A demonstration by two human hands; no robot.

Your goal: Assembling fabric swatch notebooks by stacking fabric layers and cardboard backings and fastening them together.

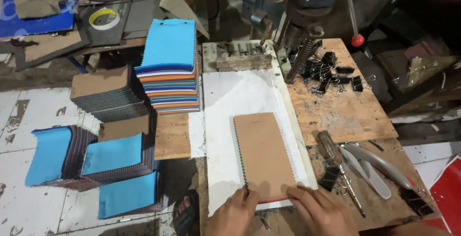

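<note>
Swatch book pinned at its near end

A brown-covered fabric swatch book lies on the white board near the front edge of the workbench. The left hand presses its near left corner, fingers close together; the right hand presses the near right corner, fingers slightly spread. Neither pinches it. It looks light, with a stiff card cover over soft, loose layers likely to fan or slide; best held flat at the near end, with both hands
</note>
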